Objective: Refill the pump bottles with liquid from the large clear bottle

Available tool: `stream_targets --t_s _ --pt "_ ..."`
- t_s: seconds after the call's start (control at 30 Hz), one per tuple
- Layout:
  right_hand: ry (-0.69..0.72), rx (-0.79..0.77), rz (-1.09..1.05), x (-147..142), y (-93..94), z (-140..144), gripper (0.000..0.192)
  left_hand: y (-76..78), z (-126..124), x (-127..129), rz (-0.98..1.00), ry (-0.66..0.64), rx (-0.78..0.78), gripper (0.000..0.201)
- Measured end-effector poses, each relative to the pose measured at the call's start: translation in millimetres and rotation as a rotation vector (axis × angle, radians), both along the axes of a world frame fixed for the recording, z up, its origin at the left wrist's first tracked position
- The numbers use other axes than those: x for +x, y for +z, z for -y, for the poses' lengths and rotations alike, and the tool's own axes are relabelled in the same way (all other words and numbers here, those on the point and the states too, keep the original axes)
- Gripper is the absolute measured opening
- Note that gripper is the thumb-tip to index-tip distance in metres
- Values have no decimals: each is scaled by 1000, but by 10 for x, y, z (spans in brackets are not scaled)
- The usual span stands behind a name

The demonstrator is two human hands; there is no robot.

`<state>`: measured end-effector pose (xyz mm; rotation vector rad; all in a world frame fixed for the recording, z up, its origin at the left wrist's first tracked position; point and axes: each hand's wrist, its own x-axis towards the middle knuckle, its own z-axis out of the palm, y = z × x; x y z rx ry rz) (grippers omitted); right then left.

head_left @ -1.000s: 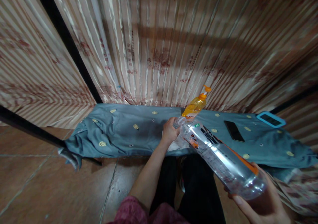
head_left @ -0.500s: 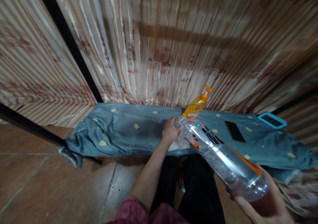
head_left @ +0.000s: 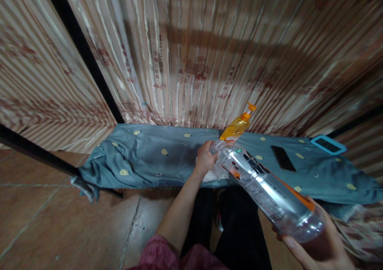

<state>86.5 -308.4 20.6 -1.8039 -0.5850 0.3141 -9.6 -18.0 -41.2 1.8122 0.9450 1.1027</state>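
A large clear plastic bottle point(head_left: 269, 192) with a silver, black and orange label lies slanted in the air between my hands. Its base rests in my right hand point(head_left: 323, 242), fingers curled around it. My left hand point(head_left: 206, 158) is closed at the bottle's narrow neck end; whether a cap is there I cannot make out. Just behind the neck stands a pump bottle point(head_left: 235, 129) of yellow-orange liquid with an orange pump head, its lower part partly covered. Beneath the neck, a white sheet or cloth point(head_left: 214, 174) shows in part on the bench.
A blue-grey cloth with pineapple prints covers the narrow bench point(head_left: 149, 162). To the right lie a black phone point(head_left: 283, 158) and a blue-framed object point(head_left: 328, 145) with a dark centre. Striped curtains point(head_left: 194, 54) hang behind, with dark metal poles point(head_left: 86, 58) at the sides.
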Motion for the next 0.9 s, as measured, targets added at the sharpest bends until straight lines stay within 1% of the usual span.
stream_targets --t_s 0.07,0.17,0.27,0.53,0.6,0.7,0.77,0.9 --pt "-5 -8 -14 5 -8 7 124 -4 -1 3 2 -2 3 27" --pt "-33 25 -17 -49 21 -12 121 -7 -4 2 -1 -12 6 28" --pt "-26 39 -29 -63 22 -17 121 -8 -8 0 -7 -17 18 27" --pt "26 -8 48 130 -134 91 113 -25 -22 18 4 2 13 26" --pt "33 -18 53 105 -114 78 115 -28 -22 19 7 3 7 27" --pt "10 -13 41 -7 -41 26 118 -32 -24 17 18 -5 11 26" --pt "-16 16 34 -74 -18 -5 113 -34 -26 16 24 -3 17 25" --pt "-37 98 109 -82 -71 -21 109 -31 -33 10 11 -3 12 26"
